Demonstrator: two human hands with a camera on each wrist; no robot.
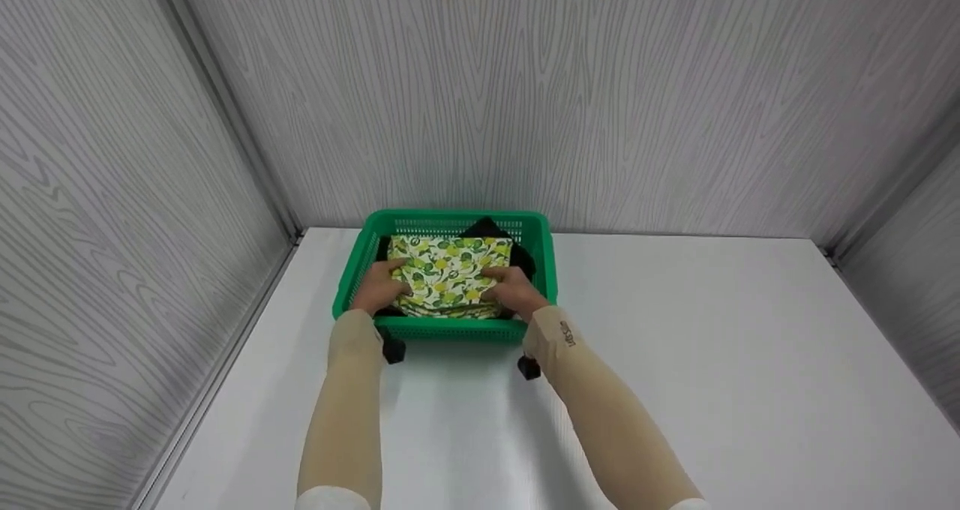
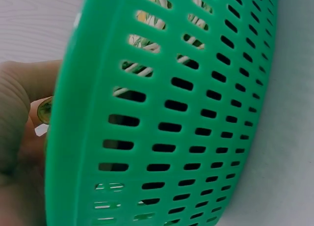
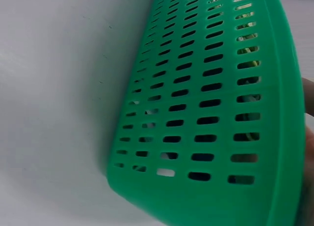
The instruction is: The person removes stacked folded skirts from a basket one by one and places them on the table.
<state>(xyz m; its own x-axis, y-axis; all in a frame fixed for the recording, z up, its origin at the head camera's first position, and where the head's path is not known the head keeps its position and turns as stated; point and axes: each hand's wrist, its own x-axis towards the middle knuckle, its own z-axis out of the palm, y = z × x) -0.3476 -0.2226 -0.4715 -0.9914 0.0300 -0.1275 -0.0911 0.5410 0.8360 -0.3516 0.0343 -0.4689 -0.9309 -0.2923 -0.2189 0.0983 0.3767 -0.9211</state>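
A folded cloth [image 1: 448, 274] printed with lemons and green leaves lies inside a green plastic basket [image 1: 442, 330]; its stacked layers show along the near edge. My left hand [image 1: 379, 288] grips the cloth's left side, thumb on top. On the opposite side my right hand [image 1: 516, 291] holds the cloth's right edge the same way. In the left wrist view, the slotted basket wall [image 2: 162, 125] hides most of the left hand [image 2: 24, 103]. Only a sliver of the right hand [image 3: 308, 162] shows past the rim in the right wrist view.
Black fabric [image 1: 486, 229] lies in the basket behind and beside the patterned cloth. The basket stands on a white table [image 1: 690, 360], close to the grey wood-grain back panel [image 1: 480, 105]. Another such panel [image 1: 112, 195] rises at the left.
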